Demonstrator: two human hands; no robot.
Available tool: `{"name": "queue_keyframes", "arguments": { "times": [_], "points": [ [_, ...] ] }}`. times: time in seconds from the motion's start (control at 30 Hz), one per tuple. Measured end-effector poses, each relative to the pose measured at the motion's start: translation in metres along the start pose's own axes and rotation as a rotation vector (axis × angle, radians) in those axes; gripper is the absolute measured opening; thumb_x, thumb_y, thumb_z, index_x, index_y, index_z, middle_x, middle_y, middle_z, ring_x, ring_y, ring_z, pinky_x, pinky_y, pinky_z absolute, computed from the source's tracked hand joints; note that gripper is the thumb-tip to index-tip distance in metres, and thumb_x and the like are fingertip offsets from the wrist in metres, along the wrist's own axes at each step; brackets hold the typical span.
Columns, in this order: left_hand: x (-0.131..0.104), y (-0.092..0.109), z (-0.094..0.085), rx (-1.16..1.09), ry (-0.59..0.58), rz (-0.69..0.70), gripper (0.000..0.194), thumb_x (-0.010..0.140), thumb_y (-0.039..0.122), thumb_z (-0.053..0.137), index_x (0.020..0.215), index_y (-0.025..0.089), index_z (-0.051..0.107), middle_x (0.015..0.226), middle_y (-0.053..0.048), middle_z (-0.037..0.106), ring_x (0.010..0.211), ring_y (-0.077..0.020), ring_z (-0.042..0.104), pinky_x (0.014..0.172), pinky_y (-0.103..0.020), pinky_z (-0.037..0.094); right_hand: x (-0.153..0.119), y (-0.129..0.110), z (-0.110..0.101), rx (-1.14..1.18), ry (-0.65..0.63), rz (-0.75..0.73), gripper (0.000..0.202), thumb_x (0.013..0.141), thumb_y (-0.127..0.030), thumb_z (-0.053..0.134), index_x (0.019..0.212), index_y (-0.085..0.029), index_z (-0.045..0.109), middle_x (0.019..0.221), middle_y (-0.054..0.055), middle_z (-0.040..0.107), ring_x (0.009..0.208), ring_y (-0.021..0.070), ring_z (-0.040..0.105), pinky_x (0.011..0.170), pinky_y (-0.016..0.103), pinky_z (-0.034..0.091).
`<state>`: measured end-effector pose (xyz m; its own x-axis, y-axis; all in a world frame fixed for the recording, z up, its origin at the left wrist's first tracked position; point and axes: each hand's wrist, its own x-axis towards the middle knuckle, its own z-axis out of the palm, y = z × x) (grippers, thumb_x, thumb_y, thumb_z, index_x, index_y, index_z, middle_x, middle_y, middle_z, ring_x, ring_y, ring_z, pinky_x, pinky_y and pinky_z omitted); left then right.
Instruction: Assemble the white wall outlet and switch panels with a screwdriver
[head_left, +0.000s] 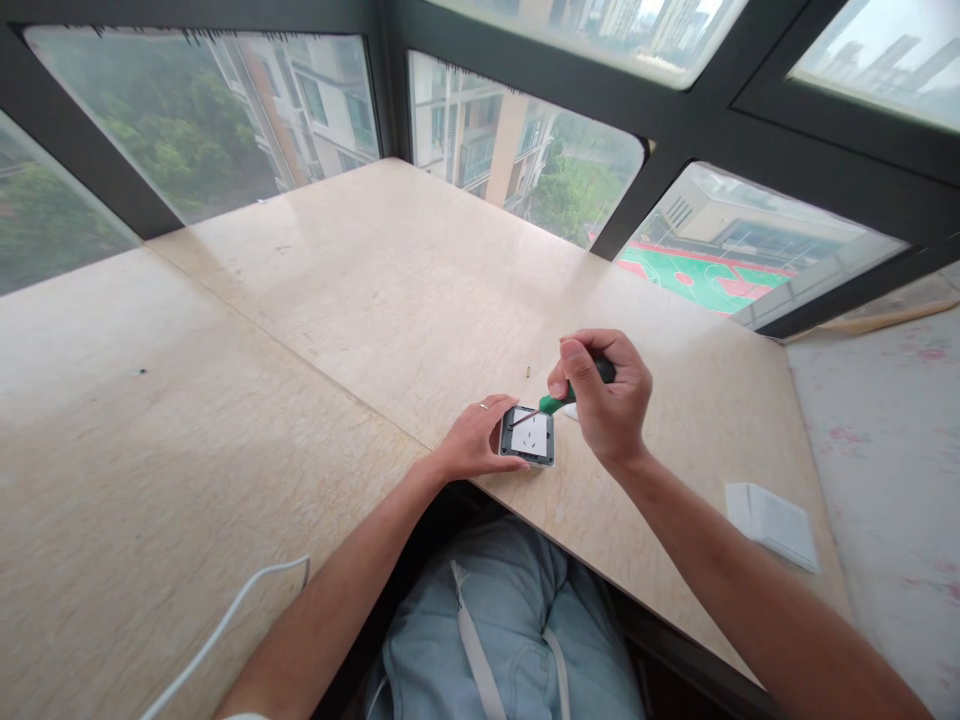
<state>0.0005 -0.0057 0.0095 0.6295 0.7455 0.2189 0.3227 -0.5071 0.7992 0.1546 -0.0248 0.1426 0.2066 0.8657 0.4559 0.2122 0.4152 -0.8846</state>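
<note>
A wall socket (530, 432) with a white face and dark grey frame lies on the stone-look ledge near its front edge. My left hand (476, 438) grips it from the left, thumb on the near side and fingers on the far side. In my right hand (613, 400) is a screwdriver (552, 404) with a green and black handle. Its shaft slants down to the left across the socket, the tip at the left part of the frame. Behind my right hand, a white piece (571, 411) shows only in part.
A small metal-coloured piece (528, 371) lies beyond the socket. White plates or switches (772, 525) rest on the right, by the papered wall (892, 450). A white cable (225, 622) crosses the lower left. Dark-framed windows (517, 140) border the ledge (300, 290).
</note>
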Motion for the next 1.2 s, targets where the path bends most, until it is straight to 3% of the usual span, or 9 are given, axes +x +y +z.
{"name": "queue_keyframes", "arguments": {
  "times": [0.23, 0.33, 0.47, 0.53, 0.63, 0.73, 0.9, 1.07, 1.2],
  "points": [
    [0.001, 0.002, -0.001, -0.013, 0.006, 0.013, 0.088, 0.066, 0.053, 0.088, 0.138, 0.021, 0.049, 0.140, -0.015, 0.057, 0.129, -0.0344, 0.055, 0.108, -0.049, 0.044, 0.003, 0.000, -0.004, -0.131, -0.123, -0.047, 0.017, 0.097, -0.041, 0.059, 0.094, -0.024, 0.059, 0.064, -0.007, 0.058, 0.051, 0.0108, 0.058, 0.050, 0.025, 0.048],
    [0.002, 0.002, -0.002, -0.009, 0.014, 0.033, 0.081, 0.068, 0.053, 0.087, 0.133, 0.020, 0.051, 0.136, -0.014, 0.059, 0.125, -0.0334, 0.057, 0.105, -0.047, 0.046, 0.014, -0.016, -0.006, -0.547, -0.352, -0.133, 0.021, 0.098, -0.043, 0.054, 0.100, -0.023, 0.059, 0.084, 0.002, 0.067, 0.074, 0.0175, 0.066, 0.066, 0.031, 0.052],
    [0.002, 0.002, -0.001, -0.008, 0.022, 0.044, 0.078, 0.069, 0.053, 0.086, 0.131, 0.021, 0.052, 0.135, -0.012, 0.060, 0.124, -0.0328, 0.058, 0.105, -0.045, 0.046, 0.037, -0.046, -0.015, -1.122, -0.566, -0.040, 0.023, 0.096, -0.041, 0.055, 0.088, -0.020, 0.061, 0.073, 0.006, 0.063, 0.074, 0.0249, 0.064, 0.069, 0.037, 0.049],
    [0.002, 0.001, -0.001, -0.013, 0.020, 0.042, 0.081, 0.068, 0.053, 0.087, 0.134, 0.022, 0.050, 0.137, -0.013, 0.059, 0.126, -0.0330, 0.057, 0.105, -0.045, 0.046, 0.048, -0.055, -0.024, -1.108, -0.766, -0.057, 0.011, 0.094, -0.027, 0.055, 0.095, -0.020, 0.064, 0.085, 0.007, 0.066, 0.080, 0.0247, 0.066, 0.075, 0.038, 0.050],
    [0.002, 0.001, 0.000, -0.018, 0.020, 0.037, 0.084, 0.067, 0.052, 0.087, 0.135, 0.021, 0.049, 0.138, -0.014, 0.058, 0.127, -0.0339, 0.056, 0.106, -0.046, 0.045, 0.055, -0.057, -0.035, -0.862, -1.058, -0.201, 0.023, 0.088, -0.016, 0.057, 0.109, -0.023, 0.065, 0.121, 0.010, 0.064, 0.111, 0.0259, 0.064, 0.093, 0.038, 0.050],
    [0.002, 0.002, -0.001, -0.009, 0.023, 0.027, 0.082, 0.068, 0.053, 0.086, 0.134, 0.021, 0.050, 0.136, -0.013, 0.059, 0.123, -0.0341, 0.058, 0.105, -0.047, 0.046, 0.048, -0.053, -0.031, -0.829, -0.986, -0.295, 0.033, 0.093, -0.032, 0.060, 0.124, -0.021, 0.062, 0.139, 0.015, 0.059, 0.129, 0.0315, 0.056, 0.098, 0.042, 0.050],
    [0.001, 0.001, 0.000, -0.002, 0.019, 0.025, 0.082, 0.066, 0.053, 0.087, 0.133, 0.022, 0.051, 0.135, -0.012, 0.060, 0.122, -0.0341, 0.058, 0.103, -0.046, 0.047, 0.036, -0.051, -0.008, -1.223, -0.640, -0.143, 0.045, 0.101, -0.046, 0.050, 0.126, -0.011, 0.062, 0.089, 0.016, 0.075, 0.088, 0.0344, 0.072, 0.074, 0.043, 0.054],
    [0.001, -0.002, 0.002, -0.002, 0.029, 0.052, 0.083, 0.067, 0.053, 0.087, 0.135, 0.021, 0.050, 0.137, -0.013, 0.059, 0.125, -0.0341, 0.057, 0.104, -0.046, 0.046, 0.044, -0.053, -0.020, -0.863, -0.964, -0.266, 0.038, 0.095, -0.019, 0.051, 0.132, -0.019, 0.060, 0.128, 0.015, 0.066, 0.119, 0.0281, 0.064, 0.098, 0.041, 0.051],
    [0.001, -0.003, 0.003, -0.014, 0.041, 0.041, 0.081, 0.068, 0.052, 0.086, 0.134, 0.022, 0.051, 0.137, -0.013, 0.059, 0.125, -0.0353, 0.057, 0.105, -0.048, 0.046, 0.042, -0.048, -0.026, -0.771, -0.954, -0.284, 0.045, 0.095, -0.034, 0.059, 0.138, -0.020, 0.055, 0.147, 0.016, 0.054, 0.136, 0.0312, 0.052, 0.106, 0.046, 0.047]
  ]
}}
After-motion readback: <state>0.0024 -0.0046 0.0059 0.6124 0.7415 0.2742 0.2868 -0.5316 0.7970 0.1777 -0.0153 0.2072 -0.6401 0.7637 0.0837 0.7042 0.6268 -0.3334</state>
